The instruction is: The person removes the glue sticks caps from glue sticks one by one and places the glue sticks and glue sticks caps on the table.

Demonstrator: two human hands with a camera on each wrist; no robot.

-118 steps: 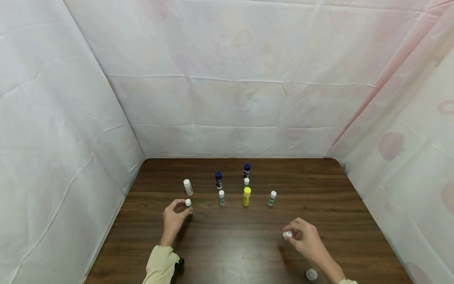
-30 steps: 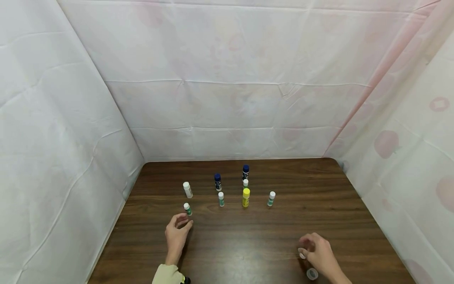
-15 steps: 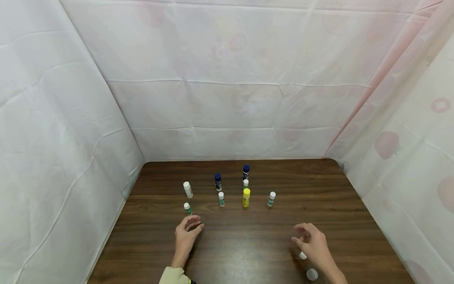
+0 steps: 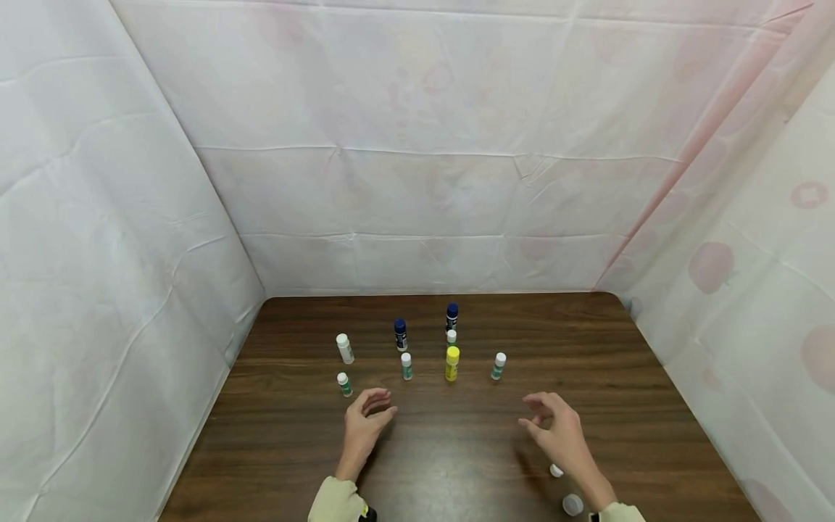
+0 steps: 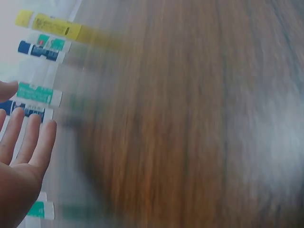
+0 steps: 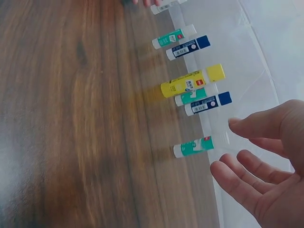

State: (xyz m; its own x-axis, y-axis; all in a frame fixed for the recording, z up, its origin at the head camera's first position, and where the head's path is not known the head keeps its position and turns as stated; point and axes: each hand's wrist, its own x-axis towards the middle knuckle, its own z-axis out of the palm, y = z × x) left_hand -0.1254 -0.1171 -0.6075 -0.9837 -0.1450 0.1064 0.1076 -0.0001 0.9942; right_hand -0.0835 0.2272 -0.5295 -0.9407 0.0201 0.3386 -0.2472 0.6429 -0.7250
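Note:
My left hand hovers over the table with relaxed fingers, holding nothing. Just left of its fingertips stands a green-labelled glue stick with a white cap, and a white glue stick is behind that. Beyond my hands are a yellow glue stick, two blue-capped glue sticks and several smaller green ones. My right hand, also holding nothing, is nearest the rightmost green glue stick. A small white cap-like piece lies beside my right wrist.
A round translucent lid-like piece lies close to the right forearm at the near side. Pale cloth hangs behind the wooden table and along both sides.
Earlier, my left hand held the green glue stick and my right hand the white cap-like piece; both were released. Since then the left hand has moved right, and the right hand forward and left.

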